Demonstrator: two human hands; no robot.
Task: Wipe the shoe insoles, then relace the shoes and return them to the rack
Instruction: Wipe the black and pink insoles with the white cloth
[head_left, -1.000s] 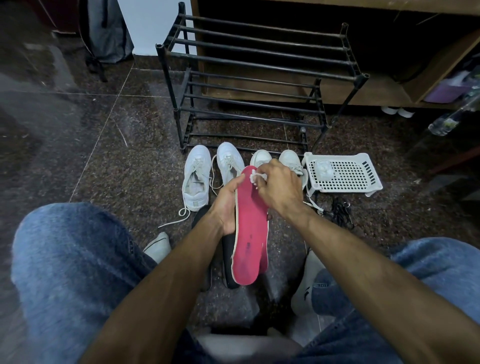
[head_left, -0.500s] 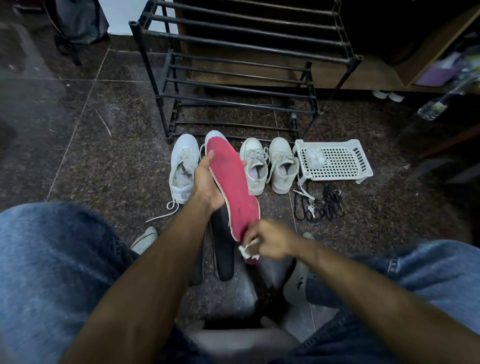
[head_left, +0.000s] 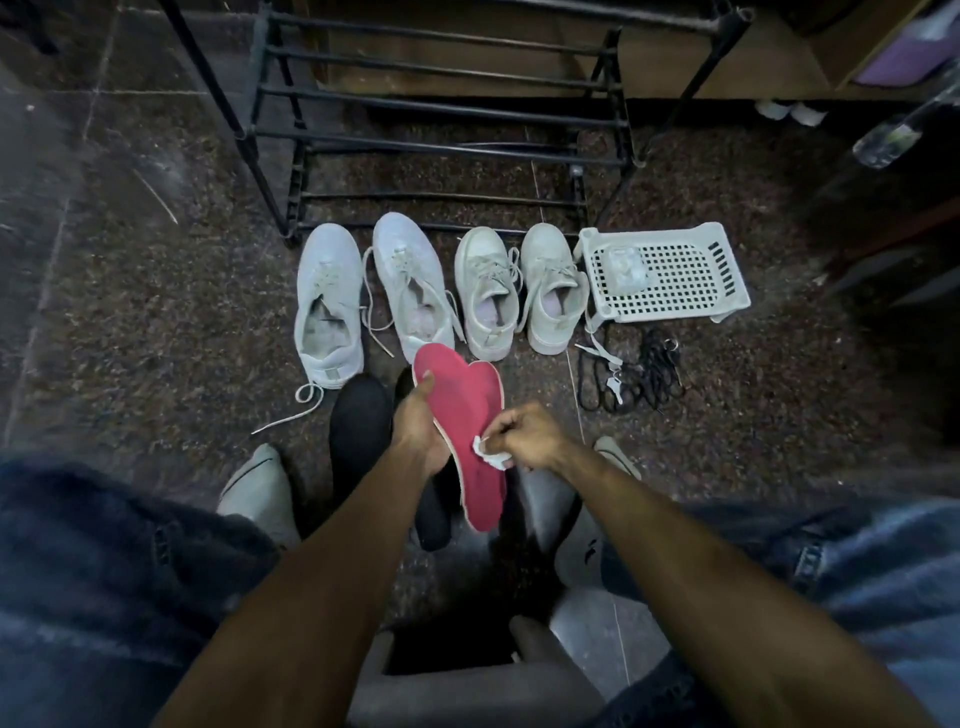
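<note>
Two hands on one red insole

Two hands work above the speckled floor (head_left: 156, 312). The left hand (head_left: 415, 431) grips the red insole (head_left: 467, 415) along its left edge, thumb on the top face, holding it tilted with the toe end away from the person. The right hand (head_left: 524, 436) pinches a small white wipe (head_left: 491, 453) and presses it against the insole's right edge, about midway along.

Two dark insoles (head_left: 361, 421) lie on the floor under the left hand. Four pale shoes (head_left: 410, 280) stand in a row just before the black rack (head_left: 431, 119). A white basket (head_left: 670, 275) sits right of them, with black laces (head_left: 634, 374) in front of it.
</note>
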